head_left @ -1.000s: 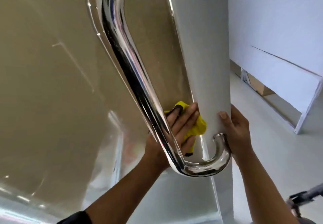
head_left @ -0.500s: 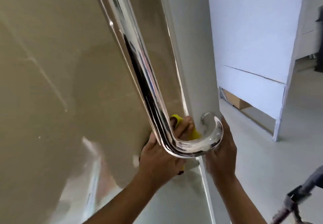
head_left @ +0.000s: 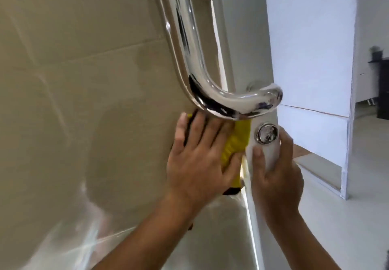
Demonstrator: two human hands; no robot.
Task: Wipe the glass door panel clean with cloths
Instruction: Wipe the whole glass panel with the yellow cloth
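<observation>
Glass door panel [head_left: 84, 122], the largest element, fills the left and centre of the view. Beige tiles show through it, and the pale patches near its bottom edge may be glare or smears; the two cannot be told apart. Chrome pull handle [head_left: 189, 48] runs down close to the panel's right edge and bends toward that edge at its lower end.

Your left hand [head_left: 197, 160] lies flat on the glass just under that bend, fingers spread and nearly straight, pressing the yellow cloth [head_left: 237, 141] against the panel. The cloth shows between your fingers and the right edge, with a dark part at its lower end. Your right hand [head_left: 275, 177] clasps the white door edge [head_left: 262, 164], thumb on the near face and fingers curled round behind. Whether it has a second cloth on the far side is hidden. Round chrome lock [head_left: 267, 133], the smallest item, sits on the door edge just above your thumb.

Step in hand, as judged: wiping the strip of glass beneath the handle, beside the right edge. To do it well, hold the palm flat so that the cloth bears evenly, and work in overlapping passes right up to the door edge. Tuck the cloth under the handle's bend, where flat fingers would likely miss. Brace firmly with the right hand so that the door does not swing under the pressure.
</observation>
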